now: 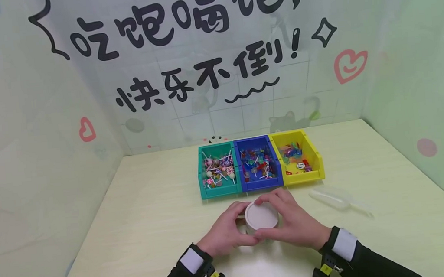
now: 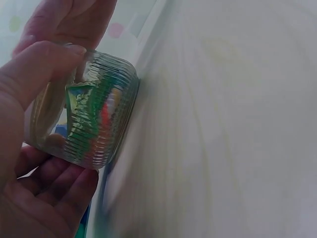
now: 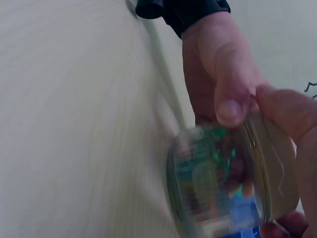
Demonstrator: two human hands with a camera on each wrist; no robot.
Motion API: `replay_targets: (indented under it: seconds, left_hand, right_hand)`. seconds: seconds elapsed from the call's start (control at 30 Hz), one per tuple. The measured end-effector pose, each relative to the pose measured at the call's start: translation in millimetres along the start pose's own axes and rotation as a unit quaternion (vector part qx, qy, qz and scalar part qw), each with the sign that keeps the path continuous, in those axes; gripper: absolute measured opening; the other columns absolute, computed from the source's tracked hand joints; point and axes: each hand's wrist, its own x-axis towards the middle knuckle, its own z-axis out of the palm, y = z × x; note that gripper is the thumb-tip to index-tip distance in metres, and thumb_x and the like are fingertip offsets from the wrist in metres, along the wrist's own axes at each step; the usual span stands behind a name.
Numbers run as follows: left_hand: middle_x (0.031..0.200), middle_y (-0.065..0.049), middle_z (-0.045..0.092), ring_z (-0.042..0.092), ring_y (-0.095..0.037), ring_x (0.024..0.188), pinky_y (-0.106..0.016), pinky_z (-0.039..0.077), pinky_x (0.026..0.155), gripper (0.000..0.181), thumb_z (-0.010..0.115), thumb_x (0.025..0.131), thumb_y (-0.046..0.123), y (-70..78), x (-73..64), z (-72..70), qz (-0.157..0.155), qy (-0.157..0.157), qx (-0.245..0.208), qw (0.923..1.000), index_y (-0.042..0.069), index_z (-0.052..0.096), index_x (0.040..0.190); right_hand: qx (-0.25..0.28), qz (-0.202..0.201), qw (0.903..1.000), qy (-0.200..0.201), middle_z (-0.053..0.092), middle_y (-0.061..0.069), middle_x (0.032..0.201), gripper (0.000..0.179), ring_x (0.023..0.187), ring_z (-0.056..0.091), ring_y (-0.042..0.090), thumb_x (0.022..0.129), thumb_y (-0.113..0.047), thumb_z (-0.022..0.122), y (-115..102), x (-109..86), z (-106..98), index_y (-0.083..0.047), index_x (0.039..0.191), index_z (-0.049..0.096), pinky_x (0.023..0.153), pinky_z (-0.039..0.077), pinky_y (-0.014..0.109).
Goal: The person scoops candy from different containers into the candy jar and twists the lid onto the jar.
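Note:
A clear ribbed jar (image 2: pixel 101 111) with a white round lid (image 1: pixel 262 215) stands on the table in front of the bins. Through its wall, colourful contents show, among them a shiny green wrapper (image 2: pixel 83 109). My left hand (image 1: pixel 228 230) holds the jar from the left, thumb on the near side and fingers curled round the far side. From the right, my right hand (image 1: pixel 297 223) grips the lid, its thumb at the near rim and its fingers over the far rim. In the head view the hands and lid hide most of the jar's body.
Behind the jar, a green bin (image 1: pixel 222 192), a blue bin (image 1: pixel 264 184) and a yellow bin (image 1: pixel 304 177) stand side by side, with lollipops and small colourful pieces inside. A translucent plastic item with a narrow end (image 1: pixel 338 200) lies right of the hands. Printed sheets surround the table.

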Motion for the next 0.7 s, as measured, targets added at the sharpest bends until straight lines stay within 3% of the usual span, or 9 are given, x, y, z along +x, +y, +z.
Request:
replay_targets:
  seconds: [0.2, 0.47, 0.7]
  left_hand:
    - [0.144, -0.001, 0.060, 0.059, -0.021, 0.133, -0.030, 0.054, 0.117, 0.076, 0.095, 0.086, 0.015, 0.4, 0.2, -0.8, 0.011, 0.005, 0.008, 0.9999, 0.016, 0.060, 0.153]
    - [0.142, -0.003, 0.061, 0.059, -0.021, 0.132, -0.035, 0.055, 0.118, 0.074, 0.094, 0.086, 0.013, -1.2, 0.5, -1.2, 0.014, 0.011, 0.011, 0.9998, 0.014, 0.061, 0.152]
    - [0.139, 0.001, 0.062, 0.058, -0.019, 0.132, -0.034, 0.054, 0.118, 0.076, 0.095, 0.082, 0.011, -2.5, 0.3, 2.1, 0.014, 0.024, 0.008, 0.9996, 0.016, 0.062, 0.150]
  right_hand:
    - [-0.008, 0.067, 0.9965, 0.050, 0.054, 0.008, 0.133, 0.092, 0.123, 0.049, 0.024, 0.080, -0.053, 0.097, -11, 0.6, 11, -0.011, 0.150, 0.054, 0.092, 0.055, 0.033]
    - [-0.009, 0.076, 0.9951, 0.063, 0.055, 0.012, 0.136, 0.094, 0.125, 0.049, 0.028, 0.080, -0.051, 0.098, -15, 2.0, 13, -0.008, 0.149, 0.051, 0.093, 0.054, 0.037]
    - [-0.031, 0.079, 0.9922, 0.091, 0.057, 0.010, 0.129, 0.103, 0.120, 0.051, 0.024, 0.077, -0.050, 0.100, -16, 3.2, 20, -0.006, 0.152, 0.046, 0.093, 0.050, 0.038]
